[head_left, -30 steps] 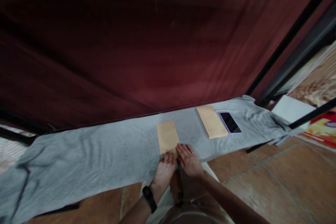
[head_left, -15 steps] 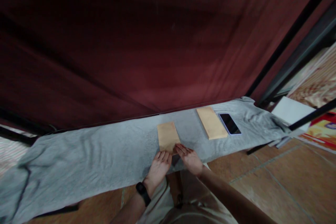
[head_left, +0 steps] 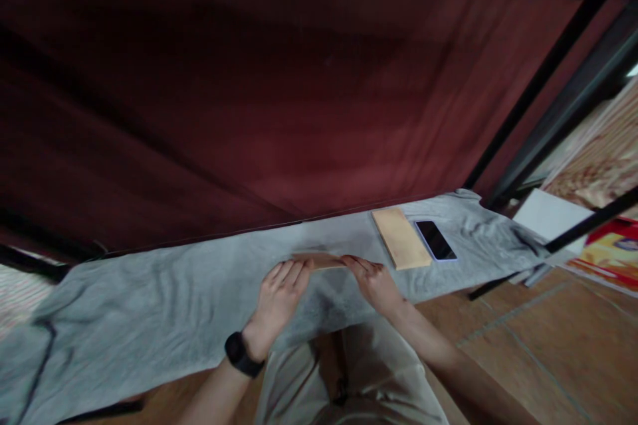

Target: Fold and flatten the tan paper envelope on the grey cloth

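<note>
Tan envelope [head_left: 319, 261], lifting step: pinched edge-on between left hand [head_left: 278, 293] and right hand [head_left: 375, 283] over grey cloth [head_left: 149, 292]; stack [head_left: 400, 247], phone [head_left: 435, 240] beyond right hand. Even two-ended grip judged needed.

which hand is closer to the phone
Right. The right hand grips the brown envelope left of the phone; the left hand grips its other end, farther left.

Tan envelope [head_left: 319, 260]; grey cloth [head_left: 164, 305]; maroon curtain [head_left: 249, 99].

Dark red curtain [head_left: 299, 113] behind grey-clothed bench [head_left: 149, 305]; terracotta tile floor [head_left: 548, 332] (dim light).
</note>
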`<state>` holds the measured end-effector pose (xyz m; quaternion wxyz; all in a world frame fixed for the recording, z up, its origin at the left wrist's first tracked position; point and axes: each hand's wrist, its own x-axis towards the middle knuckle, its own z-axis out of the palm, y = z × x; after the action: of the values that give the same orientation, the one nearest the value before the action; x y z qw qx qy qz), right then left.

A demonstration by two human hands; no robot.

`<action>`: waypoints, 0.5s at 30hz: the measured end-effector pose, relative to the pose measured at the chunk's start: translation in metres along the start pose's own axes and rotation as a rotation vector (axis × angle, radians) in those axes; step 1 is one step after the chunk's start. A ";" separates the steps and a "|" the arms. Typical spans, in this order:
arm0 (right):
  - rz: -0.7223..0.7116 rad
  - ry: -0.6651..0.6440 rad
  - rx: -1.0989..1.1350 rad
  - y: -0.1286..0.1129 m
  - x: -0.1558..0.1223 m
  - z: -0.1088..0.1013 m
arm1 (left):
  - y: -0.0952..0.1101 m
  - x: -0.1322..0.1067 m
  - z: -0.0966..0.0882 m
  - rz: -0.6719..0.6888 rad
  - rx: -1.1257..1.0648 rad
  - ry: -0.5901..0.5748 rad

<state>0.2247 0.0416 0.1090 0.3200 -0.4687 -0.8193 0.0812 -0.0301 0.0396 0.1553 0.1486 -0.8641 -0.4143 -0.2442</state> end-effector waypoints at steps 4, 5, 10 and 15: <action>0.334 0.310 0.618 -0.001 0.011 -0.013 | -0.017 0.011 -0.005 -0.399 -0.288 0.261; 0.438 0.365 0.791 0.000 0.012 -0.012 | -0.021 0.009 0.000 -0.532 -0.398 0.302; 0.846 0.452 1.387 -0.002 -0.004 0.015 | -0.022 -0.020 0.037 -1.232 -0.990 0.370; 0.971 0.417 1.544 -0.014 -0.030 0.048 | -0.011 -0.045 0.054 -1.329 -1.416 0.274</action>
<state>0.1967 0.0169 0.0640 0.6142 -0.4224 -0.1790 0.6421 -0.0462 0.0423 0.0859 -0.5249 -0.3086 -0.5533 -0.5685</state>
